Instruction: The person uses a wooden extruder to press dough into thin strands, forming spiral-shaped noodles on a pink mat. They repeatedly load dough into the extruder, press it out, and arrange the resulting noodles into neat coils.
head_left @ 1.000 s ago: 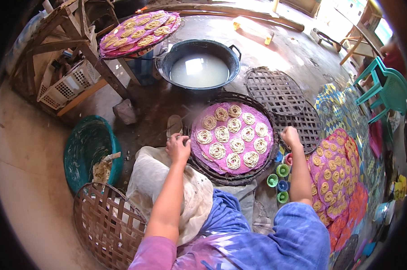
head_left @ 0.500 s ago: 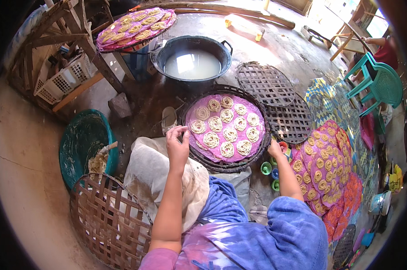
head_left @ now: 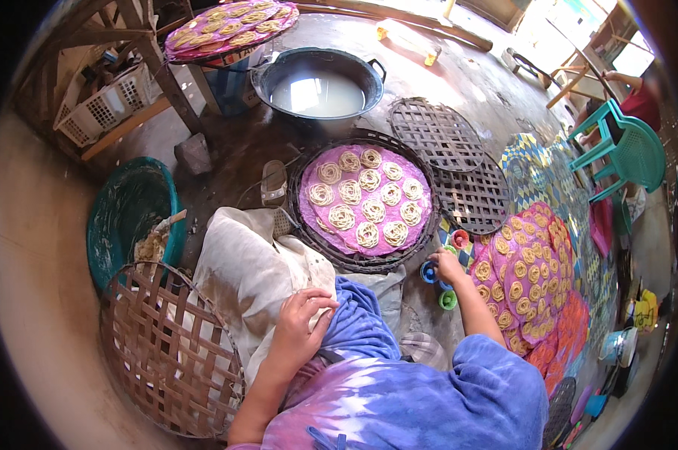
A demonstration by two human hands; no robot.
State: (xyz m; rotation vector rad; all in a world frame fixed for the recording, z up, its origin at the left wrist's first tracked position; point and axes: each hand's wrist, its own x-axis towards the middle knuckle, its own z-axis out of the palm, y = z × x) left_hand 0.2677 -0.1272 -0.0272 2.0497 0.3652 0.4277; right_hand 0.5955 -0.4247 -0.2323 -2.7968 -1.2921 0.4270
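A round, dark woven tray (head_left: 366, 264) sits on the floor before my knees. Pink sheeting (head_left: 323, 216) lines it, with several pale coiled noodle nests (head_left: 373, 210) spread on top. My right hand (head_left: 448, 265) is down at the tray's right side, among small round plastic pieces: a blue one (head_left: 428, 272), a red one (head_left: 460, 239) and a green one (head_left: 447, 300). Its fingers curl downward beside the blue piece; what they grip is hidden. My left hand (head_left: 303, 322) rests over my lap, empty, with fingers loosely bent and apart.
Two woven racks (head_left: 470, 193) lie right of the tray. A dark tub of cloudy liquid (head_left: 320, 101) stands beyond. At left are a green basin (head_left: 102, 232) and a leaning basket (head_left: 170, 352). More nests cover pink sheets (head_left: 530, 270) on the right, near a green chair (head_left: 630, 146).
My left hand has pulled back from the tray's left edge to my lap. My right hand has left the tray's right rim and dropped to the coloured plastic pieces. The view has shifted slightly.
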